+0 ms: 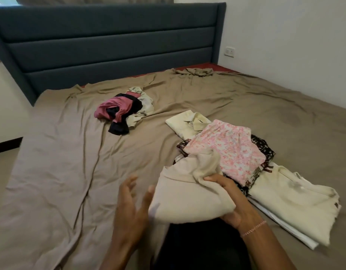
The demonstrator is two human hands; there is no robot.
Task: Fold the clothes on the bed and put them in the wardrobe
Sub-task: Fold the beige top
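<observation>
Your right hand [233, 203] grips the beige garment [185, 193] above the bed [61, 172] — your left hand [132, 203] hovers just beside it, fingers spread, holding nothing.

Blue padded headboard [109, 36] below a curtain [90, 0], white socket [229, 52] on the pale wall [285, 32] beside it
</observation>
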